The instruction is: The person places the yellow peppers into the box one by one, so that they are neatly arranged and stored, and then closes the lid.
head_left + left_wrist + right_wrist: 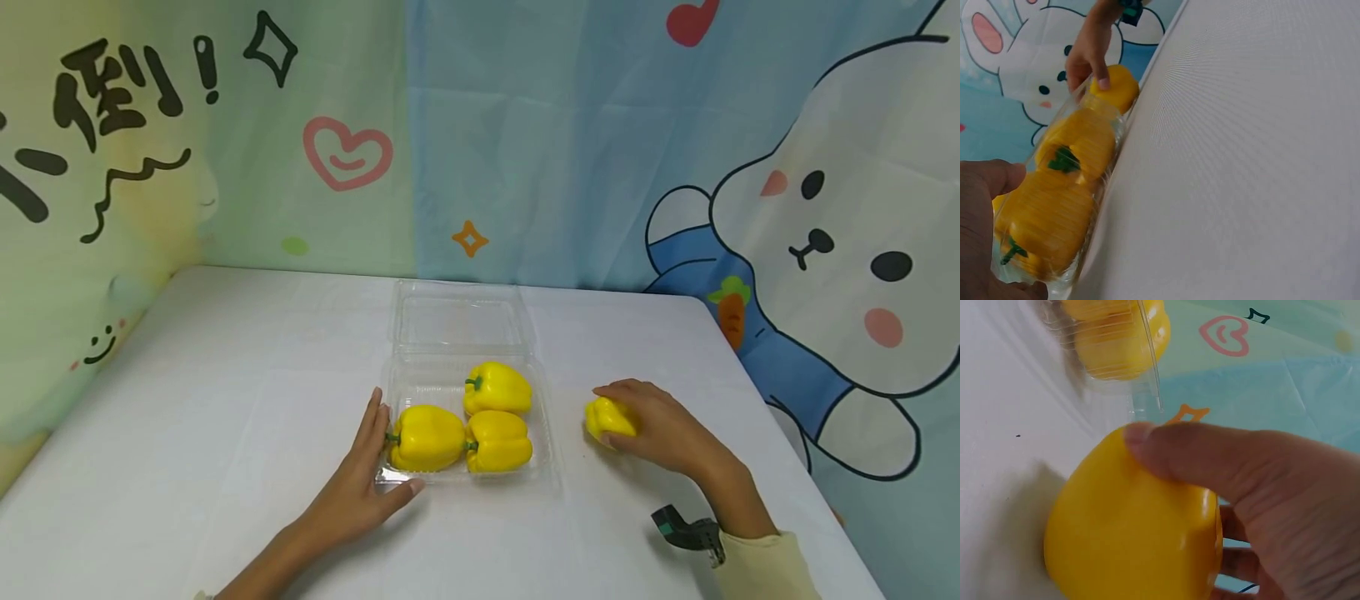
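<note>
My right hand (656, 423) grips a yellow bell pepper (609, 419) to the right of a clear plastic clamshell box (551, 450). In the right wrist view the thumb lies across this pepper (1129, 531), the other fingers mostly hidden behind it. Whether it touches the table I cannot tell. Three more yellow bell peppers sit in the box: one at front left (427, 439), one at front right (500, 442), one behind at right (498, 388). My left hand (360, 492) rests against the box's left front corner, fingers extended along the side, thumb at the front edge.
The box's clear lid (461, 321) lies folded back, away from me. A white table (225, 400) carries everything. Behind it hangs a printed cloth (540, 167) with a rabbit and hearts. A dark device (686, 531) is strapped to the right wrist.
</note>
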Demonstrator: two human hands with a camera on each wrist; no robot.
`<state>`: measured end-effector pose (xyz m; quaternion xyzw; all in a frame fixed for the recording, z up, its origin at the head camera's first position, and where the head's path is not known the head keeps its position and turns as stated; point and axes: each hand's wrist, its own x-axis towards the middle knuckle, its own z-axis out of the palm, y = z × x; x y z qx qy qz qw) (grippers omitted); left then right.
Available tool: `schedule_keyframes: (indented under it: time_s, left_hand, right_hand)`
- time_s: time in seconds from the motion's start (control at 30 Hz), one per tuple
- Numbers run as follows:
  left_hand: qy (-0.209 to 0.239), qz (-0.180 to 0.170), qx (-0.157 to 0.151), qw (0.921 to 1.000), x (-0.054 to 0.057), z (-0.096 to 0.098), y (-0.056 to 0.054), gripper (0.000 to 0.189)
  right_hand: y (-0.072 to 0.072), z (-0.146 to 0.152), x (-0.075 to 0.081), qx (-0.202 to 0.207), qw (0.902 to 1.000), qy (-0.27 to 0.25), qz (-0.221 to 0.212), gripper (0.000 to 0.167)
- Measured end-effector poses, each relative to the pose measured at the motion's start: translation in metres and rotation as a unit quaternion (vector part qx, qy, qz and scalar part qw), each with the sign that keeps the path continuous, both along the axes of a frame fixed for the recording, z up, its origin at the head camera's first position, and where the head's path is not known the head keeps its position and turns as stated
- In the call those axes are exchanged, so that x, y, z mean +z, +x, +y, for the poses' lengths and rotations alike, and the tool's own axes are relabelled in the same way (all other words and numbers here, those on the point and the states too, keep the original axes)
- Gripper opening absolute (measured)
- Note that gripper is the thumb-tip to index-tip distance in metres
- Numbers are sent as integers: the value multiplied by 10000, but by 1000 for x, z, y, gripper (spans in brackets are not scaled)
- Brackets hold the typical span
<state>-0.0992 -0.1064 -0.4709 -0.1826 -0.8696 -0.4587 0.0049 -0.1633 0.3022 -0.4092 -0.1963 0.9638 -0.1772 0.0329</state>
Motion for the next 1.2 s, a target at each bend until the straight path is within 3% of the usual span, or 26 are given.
schedule_keyframes:
  time_s: [0.3, 0.67, 0.9, 1.2]
  left_hand:
    - [-1, -113, 3, 9999, 1, 0, 1, 104]
    - [-43, -103, 4, 9999, 1, 0, 1, 104]
    - [-36, -63, -2, 10000, 0, -1, 1, 105]
    - [-39, -62, -2, 10000, 0, -1, 1, 105]
  right_hand:
    - [-1, -6, 2, -462, 9966, -534, 417, 65]
    - [-5, -7, -4, -568, 9833, -1201, 1241, 58]
    - [-7, -10, -4, -367, 9750, -1498, 1600, 63]
    - [-10, -21, -4, -450, 9627, -2084, 1668, 49]
